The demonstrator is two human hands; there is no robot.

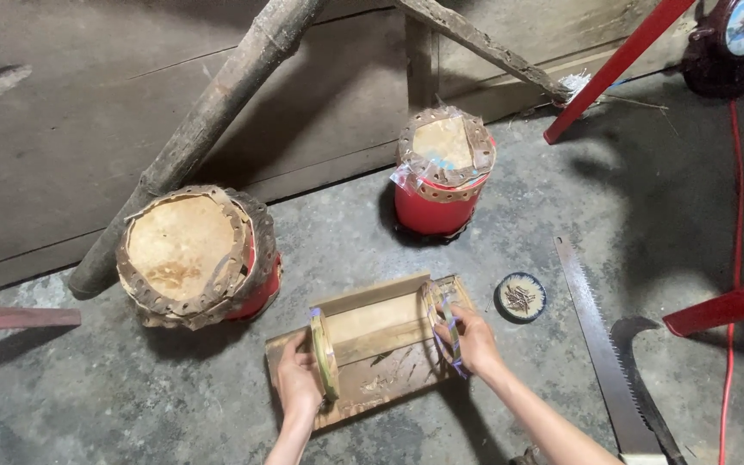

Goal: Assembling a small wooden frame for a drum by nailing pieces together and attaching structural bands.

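Note:
A small wooden jig of boards (378,320) lies on the concrete floor in front of me. My left hand (299,372) grips a thin bamboo hoop (325,353) standing on edge at the jig's left end. My right hand (474,338) holds a second bamboo hoop (441,319), wound with purple strips, upright at the jig's right end. The two hoops face each other with the boards between them.
Two red drums with hide heads stand behind: a large one (191,254) on the left, a smaller one (443,172) farther back. A round tin of small nails (520,297), a handsaw (598,344) and a curved knife (639,379) lie on the right. A log (208,120) leans against the wall.

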